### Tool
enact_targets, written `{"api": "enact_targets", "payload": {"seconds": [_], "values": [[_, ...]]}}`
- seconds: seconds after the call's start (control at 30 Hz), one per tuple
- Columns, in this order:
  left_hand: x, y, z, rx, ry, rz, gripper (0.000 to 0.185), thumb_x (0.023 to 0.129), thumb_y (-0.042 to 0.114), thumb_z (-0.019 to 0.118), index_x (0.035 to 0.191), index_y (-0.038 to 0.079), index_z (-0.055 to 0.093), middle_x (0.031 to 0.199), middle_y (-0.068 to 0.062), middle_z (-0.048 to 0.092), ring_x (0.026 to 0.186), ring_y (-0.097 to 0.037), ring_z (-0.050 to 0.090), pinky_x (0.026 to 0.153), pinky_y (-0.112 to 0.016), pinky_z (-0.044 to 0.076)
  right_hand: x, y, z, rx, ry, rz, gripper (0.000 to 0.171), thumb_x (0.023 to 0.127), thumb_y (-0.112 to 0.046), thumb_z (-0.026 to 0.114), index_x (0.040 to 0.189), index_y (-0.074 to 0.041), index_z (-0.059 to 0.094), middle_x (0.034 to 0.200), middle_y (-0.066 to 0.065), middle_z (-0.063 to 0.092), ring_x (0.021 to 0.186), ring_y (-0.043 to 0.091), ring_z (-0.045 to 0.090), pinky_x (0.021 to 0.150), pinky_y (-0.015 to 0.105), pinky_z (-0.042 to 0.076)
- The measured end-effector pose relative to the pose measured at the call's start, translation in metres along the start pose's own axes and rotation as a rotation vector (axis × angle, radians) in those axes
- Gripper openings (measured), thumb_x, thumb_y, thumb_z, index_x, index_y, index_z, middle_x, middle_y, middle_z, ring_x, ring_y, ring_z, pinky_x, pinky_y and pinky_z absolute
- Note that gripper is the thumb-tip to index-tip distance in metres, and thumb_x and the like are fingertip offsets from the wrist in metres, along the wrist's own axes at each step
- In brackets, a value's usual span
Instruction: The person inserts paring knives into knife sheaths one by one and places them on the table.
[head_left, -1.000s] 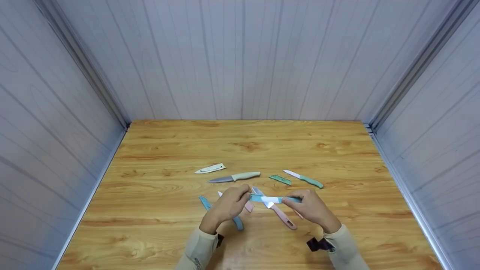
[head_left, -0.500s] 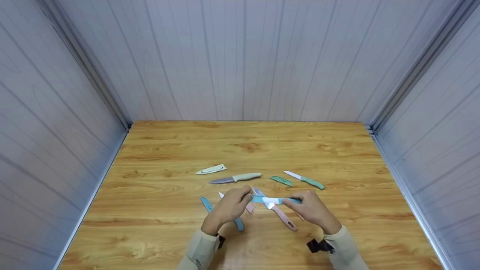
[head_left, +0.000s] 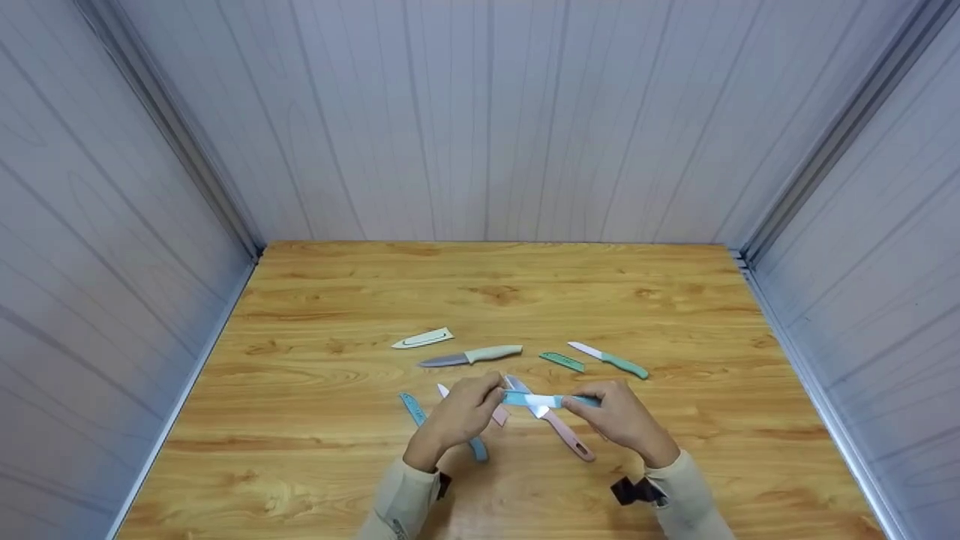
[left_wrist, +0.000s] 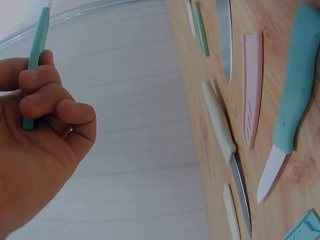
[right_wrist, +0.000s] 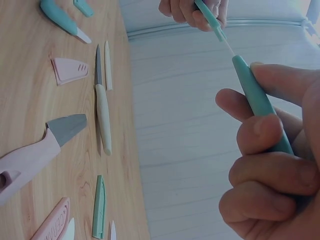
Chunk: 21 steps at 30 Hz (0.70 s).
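Wooden table | hands seemingly unmoved | blue knife still gripped

Even, soft overhead light fills the head view, leaving faint shadows under the hands on the table and a mild sheen ahead of them. Wide-angle distortion bends the wall panels outward at the edges. Both wrist views blur the nearest fingers.
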<state>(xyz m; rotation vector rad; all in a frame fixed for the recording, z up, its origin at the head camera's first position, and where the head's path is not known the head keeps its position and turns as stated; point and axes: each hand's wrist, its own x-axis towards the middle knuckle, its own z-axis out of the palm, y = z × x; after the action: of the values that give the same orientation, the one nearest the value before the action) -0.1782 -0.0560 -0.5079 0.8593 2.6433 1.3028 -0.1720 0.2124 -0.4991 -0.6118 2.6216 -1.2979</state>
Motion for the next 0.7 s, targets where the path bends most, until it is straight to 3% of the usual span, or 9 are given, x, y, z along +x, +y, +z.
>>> {"api": "enact_targets", "payload": {"seconds": [0.2, 0.33, 0.57, 0.7], "values": [[0.0009, 0.0012, 0.0015, -0.018, -0.012, -0.016, 0.019, 0.101, 0.016, 0.041, 0.084, 0.015, 0.051, 0.066, 0.008, 0.04, 0.058, -0.006, 0.038, 0.056, -0.023, 0.033, 0.0008, -0.0003, 0.0008, 0.016, -0.03, 0.035, 0.033, 0.092, -0.043, 0.059, 0.098, -0.015, 0.074, 0.074, -0.003, 0.064, 0.043, 0.003, 0.037, 0.047, 0.022, 0.039], [0.0003, 0.0013, 0.0017, -0.018, -0.011, -0.014, 0.019, 0.101, 0.016, 0.041, 0.085, 0.015, 0.051, 0.066, 0.008, 0.04, 0.057, -0.006, 0.038, 0.056, -0.023, 0.033, 0.0017, -0.0015, 0.0014, 0.012, -0.035, 0.03, 0.033, 0.092, -0.044, 0.058, 0.097, -0.016, 0.074, 0.08, -0.003, 0.067, 0.049, 0.004, 0.043, 0.053, 0.023, 0.044], [-0.0018, 0.0013, 0.0041, -0.025, -0.009, -0.023, 0.019, 0.101, 0.016, 0.04, 0.086, 0.014, 0.052, 0.066, 0.008, 0.04, 0.056, -0.006, 0.037, 0.055, -0.023, 0.033, 0.0051, -0.0036, 0.0028, -0.014, -0.047, 0.015, 0.035, 0.092, -0.045, 0.057, 0.096, -0.014, 0.074, 0.065, -0.007, 0.059, 0.044, 0.003, 0.035, 0.046, 0.021, 0.036], [-0.0028, 0.0004, 0.006, -0.044, 0.002, -0.016, 0.022, 0.102, 0.015, 0.039, 0.083, 0.013, 0.051, 0.064, 0.008, 0.039, 0.054, -0.006, 0.036, 0.054, -0.022, 0.032, 0.0062, -0.0036, 0.0036, -0.024, -0.041, 0.003, 0.035, 0.092, -0.044, 0.058, 0.095, -0.013, 0.074, 0.067, -0.007, 0.06, 0.045, 0.003, 0.035, 0.046, 0.021, 0.035]]}}
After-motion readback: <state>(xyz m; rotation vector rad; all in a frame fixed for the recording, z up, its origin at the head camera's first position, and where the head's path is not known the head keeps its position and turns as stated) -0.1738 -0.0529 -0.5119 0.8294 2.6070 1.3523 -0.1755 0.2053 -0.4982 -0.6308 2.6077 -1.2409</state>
